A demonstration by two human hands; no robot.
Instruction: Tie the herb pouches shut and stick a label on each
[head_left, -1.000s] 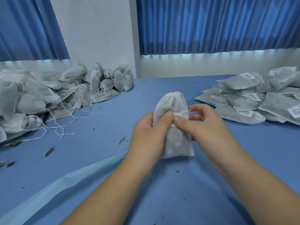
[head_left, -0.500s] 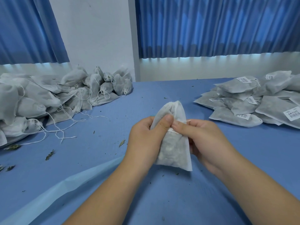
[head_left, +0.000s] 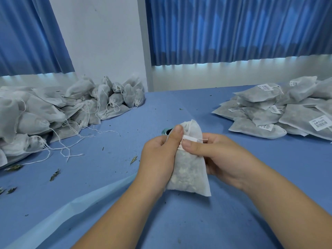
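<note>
You held the white non-woven herb pouch [head_left: 190, 169] upright over the blue table [head_left: 233, 221], with your left hand [head_left: 159, 159] and right hand [head_left: 222, 159] curled round it. Your thumbs pinched a small white label [head_left: 189, 139] at its neck, its reddish print unreadable. The flat grey pouches [head_left: 256, 128] heaped at right bore barcode stickers [head_left: 320, 123], too small to read.

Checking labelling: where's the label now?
Head view, centre: the label lies across the pouch below its neck, pinned by thumbs of the left hand and right hand.
</note>
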